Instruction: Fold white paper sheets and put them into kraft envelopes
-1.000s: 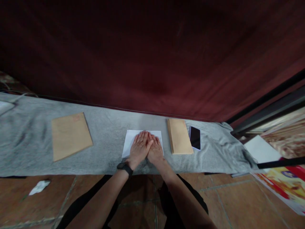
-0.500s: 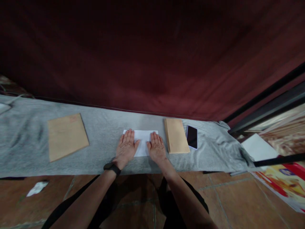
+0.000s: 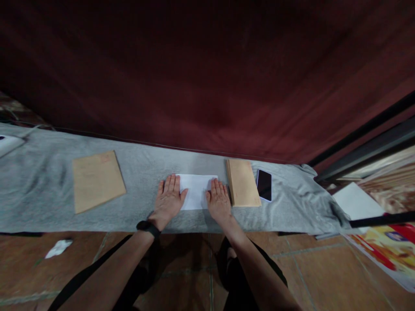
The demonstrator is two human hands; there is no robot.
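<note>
A white sheet of paper (image 3: 196, 190), apparently folded, lies flat on the grey cloth between my hands. My left hand (image 3: 168, 196) rests palm down over its left end, fingers stretched out and thumb pointing inward. Over the right end lies my right hand (image 3: 219, 201), also flat, with the fingers straight. Just right of that hand is a stack of brown envelopes (image 3: 245, 183). Another brown envelope (image 3: 98, 180), or a small pile of them, lies off to the left. What is under my palms is hidden.
Grey cloth (image 3: 145, 168) covers the long, narrow surface. A phone (image 3: 264, 185) lies beside the envelope stack. A dark red curtain (image 3: 207, 86) hangs behind. Black bars (image 3: 366, 147) and a colourful printed box (image 3: 392, 250) are at right. A crumpled white scrap (image 3: 59, 249) lies on the tiled floor.
My hands have slid apart along the paper, the left one outward to the left, the right slightly right, so more of the white sheet shows. The view has shifted a little.
</note>
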